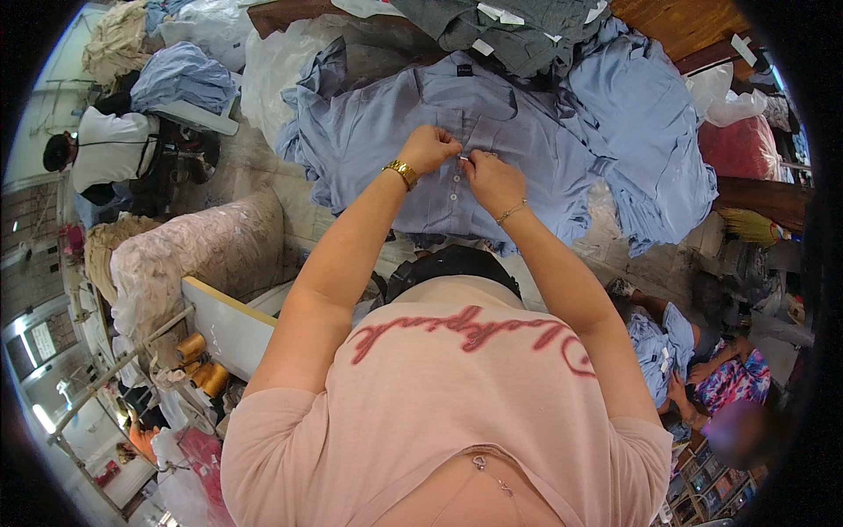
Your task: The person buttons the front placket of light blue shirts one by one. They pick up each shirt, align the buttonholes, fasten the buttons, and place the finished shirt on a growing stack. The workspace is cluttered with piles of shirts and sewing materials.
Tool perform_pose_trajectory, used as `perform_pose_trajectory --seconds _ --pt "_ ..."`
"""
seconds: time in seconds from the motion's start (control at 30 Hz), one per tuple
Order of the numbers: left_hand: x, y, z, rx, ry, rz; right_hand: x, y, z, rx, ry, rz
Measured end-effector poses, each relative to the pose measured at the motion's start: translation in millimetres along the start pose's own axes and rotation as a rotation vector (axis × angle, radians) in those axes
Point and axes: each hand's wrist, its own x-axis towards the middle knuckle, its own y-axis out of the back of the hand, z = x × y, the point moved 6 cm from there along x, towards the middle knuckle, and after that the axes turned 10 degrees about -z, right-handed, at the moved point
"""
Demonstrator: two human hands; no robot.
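A light blue shirt (378, 132) lies spread in front of me, its collar away from me and its button placket (455, 180) running toward me. Several small pale buttons line the placket. My left hand (428, 147), a gold watch on its wrist, pinches the placket from the left with fingertips together. From the right, my right hand (497, 183), with a thin bracelet, closes its thumb and fingers on the same spot. A tiny whitish thing, perhaps a button, shows between the fingertips; its kind is unclear.
More blue garments (645, 132) hang over the right side, and dark grey garments (518, 39) lie beyond the shirt. Clear plastic (285, 75) bunches at the left. A large wrapped bundle (202, 250) and thread cones (202, 364) stand left. Other people (114, 149) work at both sides.
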Motion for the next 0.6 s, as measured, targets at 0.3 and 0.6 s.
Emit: perform_pose_trajectory --seconds 0.3,0.6 --pt "-2 1 1 -0.003 -0.017 0.007 -9 2 4 0.024 0.005 0.071" --pt "-1 4 -1 -0.040 0.007 0.035 0 3 17 0.077 -0.067 0.034"
